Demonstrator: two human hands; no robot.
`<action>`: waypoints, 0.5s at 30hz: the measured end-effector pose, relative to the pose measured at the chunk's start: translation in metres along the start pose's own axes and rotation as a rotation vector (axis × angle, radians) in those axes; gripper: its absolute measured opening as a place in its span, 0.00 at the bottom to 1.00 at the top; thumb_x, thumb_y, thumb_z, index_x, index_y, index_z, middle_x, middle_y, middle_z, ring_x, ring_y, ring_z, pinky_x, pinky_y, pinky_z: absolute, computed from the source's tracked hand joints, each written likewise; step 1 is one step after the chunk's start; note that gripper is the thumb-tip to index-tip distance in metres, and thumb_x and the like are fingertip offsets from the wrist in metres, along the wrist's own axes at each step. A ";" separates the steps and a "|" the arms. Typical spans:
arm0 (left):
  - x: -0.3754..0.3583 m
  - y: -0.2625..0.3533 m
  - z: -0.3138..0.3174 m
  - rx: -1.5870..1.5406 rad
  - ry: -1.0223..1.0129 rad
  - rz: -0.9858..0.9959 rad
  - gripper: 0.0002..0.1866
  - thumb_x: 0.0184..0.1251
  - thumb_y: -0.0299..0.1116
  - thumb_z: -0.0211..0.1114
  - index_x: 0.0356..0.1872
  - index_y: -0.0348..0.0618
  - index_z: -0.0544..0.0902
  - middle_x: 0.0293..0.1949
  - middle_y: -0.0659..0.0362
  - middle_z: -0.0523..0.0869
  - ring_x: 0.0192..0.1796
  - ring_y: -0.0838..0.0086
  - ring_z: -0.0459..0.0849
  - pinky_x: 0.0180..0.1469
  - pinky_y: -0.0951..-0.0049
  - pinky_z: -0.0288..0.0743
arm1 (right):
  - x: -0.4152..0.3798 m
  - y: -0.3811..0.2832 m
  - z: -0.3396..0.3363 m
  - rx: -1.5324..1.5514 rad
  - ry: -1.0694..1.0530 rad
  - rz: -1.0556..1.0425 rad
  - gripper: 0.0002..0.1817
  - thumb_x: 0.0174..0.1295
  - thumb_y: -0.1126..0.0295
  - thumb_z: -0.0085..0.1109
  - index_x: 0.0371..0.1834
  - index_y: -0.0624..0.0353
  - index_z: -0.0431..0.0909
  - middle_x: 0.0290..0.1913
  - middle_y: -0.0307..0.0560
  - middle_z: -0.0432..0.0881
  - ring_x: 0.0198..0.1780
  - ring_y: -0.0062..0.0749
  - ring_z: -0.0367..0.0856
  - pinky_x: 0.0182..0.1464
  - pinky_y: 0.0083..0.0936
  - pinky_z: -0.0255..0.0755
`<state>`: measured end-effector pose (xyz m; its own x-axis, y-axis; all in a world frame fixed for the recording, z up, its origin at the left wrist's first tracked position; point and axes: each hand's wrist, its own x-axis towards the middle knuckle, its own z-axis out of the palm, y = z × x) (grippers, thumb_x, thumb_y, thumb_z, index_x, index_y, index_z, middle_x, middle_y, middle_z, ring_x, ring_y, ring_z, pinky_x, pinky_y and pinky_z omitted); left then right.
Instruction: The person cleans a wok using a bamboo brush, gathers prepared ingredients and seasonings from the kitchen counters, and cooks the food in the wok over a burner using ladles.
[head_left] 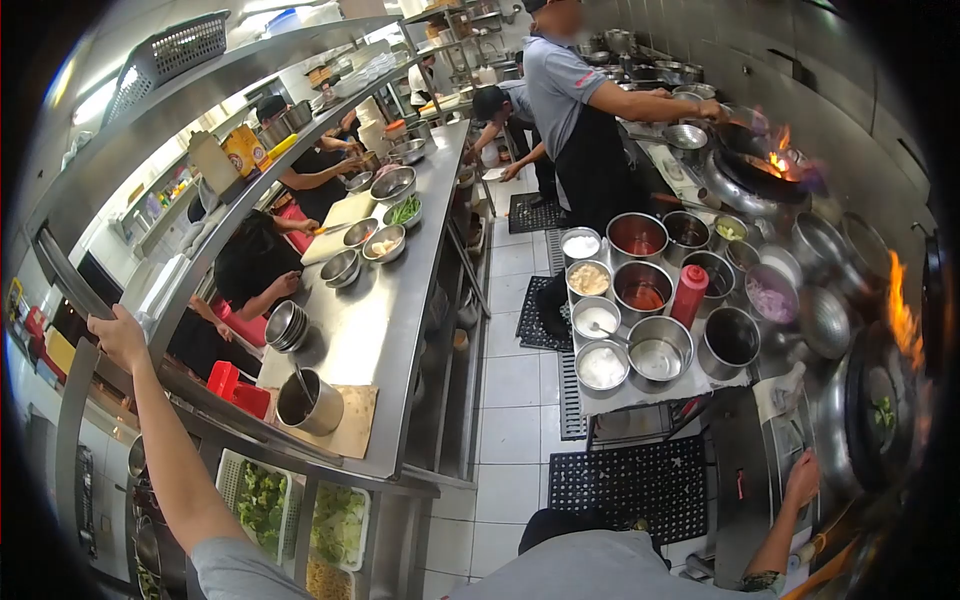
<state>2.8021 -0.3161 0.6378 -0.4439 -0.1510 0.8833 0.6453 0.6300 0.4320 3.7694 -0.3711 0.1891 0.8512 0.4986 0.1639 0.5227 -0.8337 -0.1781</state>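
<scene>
My left hand point(120, 340) is raised at the left, its fingers closed over the edge of a steel shelf point(165, 325). Low on the right, my right hand point(802, 480) is closed beside the front edge of the stove; whatever it may hold is hidden. Just beyond that hand sits a dark wok point(872, 415) with some green pieces in it, and tall flames point(904, 310) rise behind it. A pale crumpled cloth point(780, 392) lies on the stove edge ahead of my right hand.
Steel pots of sauces and white powders, with a red squeeze bottle point(689, 294), crowd a cart point(640, 395) ahead. A co-worker point(585, 120) stands at another flaming wok point(765, 165). A steel counter point(385, 330) runs along the left. Black mats point(628, 490) lie on the tiles.
</scene>
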 end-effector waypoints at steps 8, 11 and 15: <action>-0.002 0.003 -0.003 -0.014 -0.010 -0.013 0.31 0.61 0.45 0.54 0.60 0.35 0.61 0.50 0.38 0.78 0.53 0.46 0.77 0.56 0.56 0.69 | -0.004 -0.007 -0.009 0.017 -0.003 0.005 0.26 0.68 0.49 0.33 0.40 0.56 0.79 0.41 0.58 0.80 0.42 0.59 0.77 0.42 0.50 0.69; -0.003 0.004 -0.003 -0.009 -0.008 -0.005 0.31 0.61 0.45 0.54 0.60 0.35 0.61 0.50 0.38 0.78 0.53 0.45 0.77 0.56 0.56 0.69 | 0.001 0.002 0.001 -0.015 0.020 -0.042 0.23 0.68 0.51 0.36 0.44 0.52 0.79 0.40 0.56 0.81 0.41 0.56 0.79 0.42 0.48 0.71; -0.003 0.003 -0.004 -0.022 -0.016 -0.007 0.30 0.61 0.45 0.54 0.59 0.35 0.62 0.50 0.37 0.78 0.52 0.45 0.77 0.55 0.56 0.69 | 0.001 0.004 0.004 -0.005 0.036 -0.066 0.24 0.68 0.50 0.36 0.42 0.54 0.80 0.39 0.56 0.81 0.40 0.57 0.79 0.41 0.48 0.71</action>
<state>2.8076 -0.3165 0.6374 -0.4579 -0.1433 0.8774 0.6554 0.6124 0.4420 3.7724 -0.3736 0.1847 0.8124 0.5440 0.2099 0.5775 -0.8004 -0.1609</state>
